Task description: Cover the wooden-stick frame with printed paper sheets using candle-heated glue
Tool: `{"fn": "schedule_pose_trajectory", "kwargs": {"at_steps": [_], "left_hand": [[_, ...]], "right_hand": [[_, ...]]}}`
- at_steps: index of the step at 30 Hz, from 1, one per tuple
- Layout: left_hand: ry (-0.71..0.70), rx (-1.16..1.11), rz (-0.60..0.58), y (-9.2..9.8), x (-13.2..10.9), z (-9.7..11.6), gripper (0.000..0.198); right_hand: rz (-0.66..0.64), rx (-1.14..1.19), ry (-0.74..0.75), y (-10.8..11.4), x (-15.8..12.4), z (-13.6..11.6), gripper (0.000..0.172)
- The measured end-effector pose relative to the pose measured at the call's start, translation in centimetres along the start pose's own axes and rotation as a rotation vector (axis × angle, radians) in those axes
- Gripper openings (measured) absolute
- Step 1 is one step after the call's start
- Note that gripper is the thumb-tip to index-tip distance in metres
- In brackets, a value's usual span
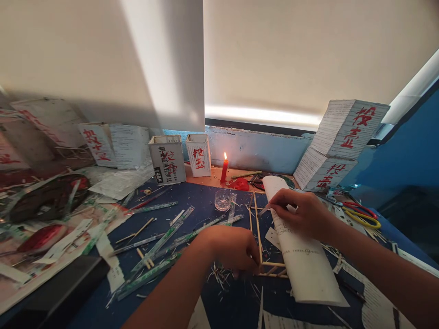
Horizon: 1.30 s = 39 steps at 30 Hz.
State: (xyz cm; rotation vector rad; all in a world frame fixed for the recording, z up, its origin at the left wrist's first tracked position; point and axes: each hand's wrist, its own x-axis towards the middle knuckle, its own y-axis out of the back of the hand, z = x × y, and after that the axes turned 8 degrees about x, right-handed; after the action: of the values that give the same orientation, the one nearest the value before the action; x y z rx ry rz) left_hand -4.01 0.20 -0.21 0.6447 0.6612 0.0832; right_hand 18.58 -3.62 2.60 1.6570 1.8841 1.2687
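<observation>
A slim frame of thin wooden sticks (258,228) lies on the dark blue tabletop. My left hand (233,246) is closed at its near left corner, fingers bent down against the sticks; some fingertips are hidden. My right hand (298,212) pinches a small, pale, translucent piece (265,209) whose tip points at the frame's right long stick; its exact kind is unclear. Beneath that hand, a rolled sheet of white printed paper (308,265) slants along the frame's right side. A small clear glass dish (222,201) stands beyond my left hand.
A lit red candle (224,171) burns at the back, beside crumpled red plastic (239,184). Paper boxes (167,160) with red characters line the back; two stacked ones (343,128) stand right. Yellow-handled scissors (363,218) lie right. Plastic wrappers (164,237) and sticks litter the left.
</observation>
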Motion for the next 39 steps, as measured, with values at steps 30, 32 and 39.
{"fn": "schedule_pose_trajectory", "kwargs": {"at_steps": [30,32,39], "left_hand": [[0.008,0.010,-0.012,0.2,0.0,0.0,0.015],[0.007,0.012,-0.013,0.2,0.0,-0.1,0.016],[0.025,0.005,-0.023,0.2,-0.2,0.1,0.013]], "right_hand": [[-0.140,-0.062,0.281,0.5,-1.1,0.0,0.022],[-0.122,-0.082,0.292,0.4,-1.1,0.3,0.023],[-0.176,-0.059,0.253,0.8,-1.3,0.1,0.026]]}}
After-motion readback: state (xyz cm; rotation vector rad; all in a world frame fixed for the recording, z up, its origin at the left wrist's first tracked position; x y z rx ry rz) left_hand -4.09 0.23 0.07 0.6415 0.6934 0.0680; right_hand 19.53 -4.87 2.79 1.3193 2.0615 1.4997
